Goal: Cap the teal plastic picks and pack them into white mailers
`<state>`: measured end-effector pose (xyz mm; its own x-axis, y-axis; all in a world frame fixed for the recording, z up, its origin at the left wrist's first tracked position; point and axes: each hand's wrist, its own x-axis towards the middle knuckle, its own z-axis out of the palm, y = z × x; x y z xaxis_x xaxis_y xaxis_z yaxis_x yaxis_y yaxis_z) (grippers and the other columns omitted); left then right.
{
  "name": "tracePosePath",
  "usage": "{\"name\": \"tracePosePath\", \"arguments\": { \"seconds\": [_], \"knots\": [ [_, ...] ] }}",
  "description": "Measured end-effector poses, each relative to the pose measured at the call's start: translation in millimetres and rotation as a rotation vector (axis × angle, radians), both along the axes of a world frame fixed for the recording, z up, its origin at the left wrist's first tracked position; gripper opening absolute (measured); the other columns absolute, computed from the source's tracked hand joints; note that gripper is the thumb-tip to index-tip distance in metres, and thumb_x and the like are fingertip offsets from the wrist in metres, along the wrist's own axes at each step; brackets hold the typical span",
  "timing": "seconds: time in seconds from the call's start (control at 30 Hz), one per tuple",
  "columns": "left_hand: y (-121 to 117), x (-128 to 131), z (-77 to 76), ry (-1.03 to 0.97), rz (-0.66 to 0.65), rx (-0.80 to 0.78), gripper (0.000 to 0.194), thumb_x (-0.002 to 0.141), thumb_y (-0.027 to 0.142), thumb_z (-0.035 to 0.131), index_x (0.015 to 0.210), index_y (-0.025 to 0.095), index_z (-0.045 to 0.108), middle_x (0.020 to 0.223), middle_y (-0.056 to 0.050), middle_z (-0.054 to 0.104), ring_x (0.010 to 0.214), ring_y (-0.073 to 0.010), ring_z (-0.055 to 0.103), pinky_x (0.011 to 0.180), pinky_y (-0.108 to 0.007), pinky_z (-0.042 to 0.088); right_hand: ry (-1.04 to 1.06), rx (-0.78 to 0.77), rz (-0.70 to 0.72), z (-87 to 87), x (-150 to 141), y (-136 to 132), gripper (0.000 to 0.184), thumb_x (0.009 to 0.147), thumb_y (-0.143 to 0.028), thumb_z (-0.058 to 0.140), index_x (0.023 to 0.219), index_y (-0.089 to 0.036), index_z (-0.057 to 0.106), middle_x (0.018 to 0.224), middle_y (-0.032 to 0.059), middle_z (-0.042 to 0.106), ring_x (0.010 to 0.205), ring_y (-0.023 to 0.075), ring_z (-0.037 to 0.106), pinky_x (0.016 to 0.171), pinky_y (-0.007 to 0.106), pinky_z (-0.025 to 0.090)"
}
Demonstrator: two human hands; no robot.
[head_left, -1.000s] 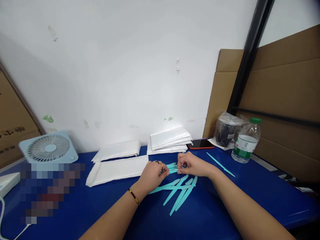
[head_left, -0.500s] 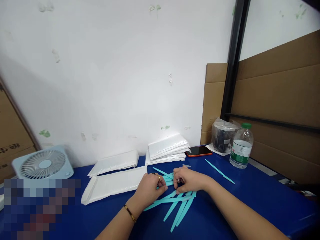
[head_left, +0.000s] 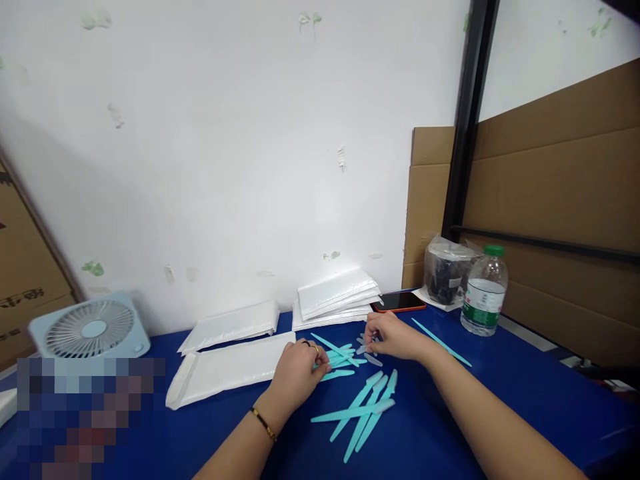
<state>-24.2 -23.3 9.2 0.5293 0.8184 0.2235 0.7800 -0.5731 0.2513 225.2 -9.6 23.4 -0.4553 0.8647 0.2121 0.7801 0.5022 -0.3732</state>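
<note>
Several turquoise eyebrow razors lie on the blue table in two groups. My left hand [head_left: 301, 368] is closed in a pinch on one eyebrow razor [head_left: 340, 375], its free end pointing right. Just behind it is a crossed pile of razors [head_left: 343, 357]. My right hand [head_left: 393, 337] has its thumb and finger pinched together over a few small translucent caps [head_left: 373, 360], seemingly on one of them; the fingers partly hide it. In front of both hands, a fanned group of razors [head_left: 367, 410] carries clear caps on the blade ends.
A white padded mailer [head_left: 230, 370] lies left of my left hand, with more mailers [head_left: 227, 327] behind it and a stack [head_left: 337, 297] against the wall. To the right are a lone razor [head_left: 441, 342], a phone [head_left: 400, 302], a bottle [head_left: 483, 297] and a bagged cup [head_left: 445, 273]. A fan [head_left: 93, 330] stands left.
My right hand has drawn back and right, away from my left hand, over the translucent caps. A razor has come away from the front group into my left hand. The camera view has shifted.
</note>
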Motion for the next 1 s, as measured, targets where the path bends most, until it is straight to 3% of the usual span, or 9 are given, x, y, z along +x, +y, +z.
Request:
{"name": "tracePosePath", "arguments": {
  "seconds": [0.1, 0.17, 0.27, 0.4, 0.57, 0.67, 0.83, 1.0],
  "knots": [
    [4.6, -1.4, -5.0, -0.009, -0.055, 0.091, 0.048, 0.076, 0.045, 0.056, 0.121, 0.028, 0.049, 0.129, -0.004, 0.048, 0.12, -0.0247, 0.037, 0.097, -0.038, 0.028, -0.012, 0.004, -0.052, 1.1, 7.1, 2.4, 0.013, 0.066, -0.031, 0.067, 0.072, -0.019, 0.067, 0.081, 0.0018, 0.058, 0.074, 0.0156, 0.052, 0.077, 0.03, 0.034],
    [6.5, -1.1, -9.2, 0.027, -0.125, 0.097, 0.06, 0.078, 0.052, 0.052, 0.132, 0.03, 0.037, 0.139, -0.004, 0.037, 0.128, -0.0265, 0.027, 0.102, -0.043, 0.02, -0.023, -0.014, -0.032, 2.0, 8.1, 0.7, 0.011, 0.067, -0.03, 0.066, 0.07, -0.02, 0.068, 0.08, 0.0017, 0.058, 0.074, 0.0152, 0.052, 0.075, 0.029, 0.034],
    [6.6, 1.5, -13.5, 0.064, -0.164, 0.075, 0.05, 0.084, 0.054, 0.04, 0.129, 0.031, 0.04, 0.128, -0.004, 0.048, 0.118, -0.025, 0.038, 0.097, -0.042, 0.026, -0.044, -0.058, 0.01, 2.6, 6.9, -3.4, 0.009, 0.065, -0.028, 0.067, 0.068, -0.02, 0.068, 0.078, 0.0011, 0.059, 0.073, 0.0147, 0.052, 0.07, 0.026, 0.035],
    [5.9, 6.0, -15.8, 0.078, -0.069, 0.116, 0.044, 0.085, 0.053, 0.038, 0.119, 0.028, 0.052, 0.105, -0.006, 0.057, 0.1, -0.0234, 0.048, 0.083, -0.036, 0.035, -0.059, -0.128, 0.119, 0.1, 3.1, -5.2, 0.017, 0.061, -0.033, 0.07, 0.073, -0.021, 0.071, 0.078, 0.0009, 0.059, 0.073, 0.0145, 0.052, 0.064, 0.024, 0.037],
    [3.1, 7.1, -13.6, 0.019, -0.029, 0.133, 0.051, 0.081, 0.056, 0.044, 0.122, 0.026, 0.049, 0.11, -0.006, 0.055, 0.102, -0.024, 0.046, 0.085, -0.036, 0.035, -0.103, -0.236, 0.243, -5.0, -3.7, -4.0, 0.023, 0.062, -0.038, 0.071, 0.075, -0.019, 0.072, 0.068, -0.0005, 0.057, 0.064, 0.0119, 0.051, 0.058, 0.022, 0.037],
    [-3.2, 7.5, -9.5, -0.073, -0.017, 0.102, 0.046, 0.081, 0.056, 0.043, 0.113, 0.025, 0.055, 0.105, -0.005, 0.057, 0.101, -0.0227, 0.048, 0.083, -0.034, 0.035, -0.092, -0.275, 0.273, -4.7, -6.6, -5.2, 0.024, 0.065, -0.039, 0.069, 0.075, -0.018, 0.07, 0.07, -0.0005, 0.056, 0.063, 0.011, 0.05, 0.057, 0.021, 0.036],
    [-9.9, 13.3, -6.1, -0.071, -0.12, -0.039, 0.022, 0.08, 0.042, 0.053, 0.09, 0.025, 0.062, 0.084, 0.001, 0.063, 0.083, -0.0171, 0.055, 0.074, -0.029, 0.037, 0.0, -0.163, 0.227, 1.8, -11.3, -10.8, 0.02, 0.073, -0.038, 0.063, 0.077, -0.018, 0.067, 0.081, 0.0008, 0.055, 0.071, 0.0115, 0.05, 0.066, 0.022, 0.037],
    [-0.6, 13.0, -6.5, -0.008, -0.048, -0.009, 0.014, 0.082, 0.028, 0.051, 0.085, 0.022, 0.063, 0.088, -0.001, 0.065, 0.086, -0.0176, 0.055, 0.074, -0.029, 0.038, 0.019, -0.038, 0.125, 0.2, -11.0, -7.0, 0.011, 0.075, -0.029, 0.061, 0.075, -0.019, 0.065, 0.08, 0.0009, 0.057, 0.075, 0.013, 0.051, 0.076, 0.027, 0.036]
  ]
}}
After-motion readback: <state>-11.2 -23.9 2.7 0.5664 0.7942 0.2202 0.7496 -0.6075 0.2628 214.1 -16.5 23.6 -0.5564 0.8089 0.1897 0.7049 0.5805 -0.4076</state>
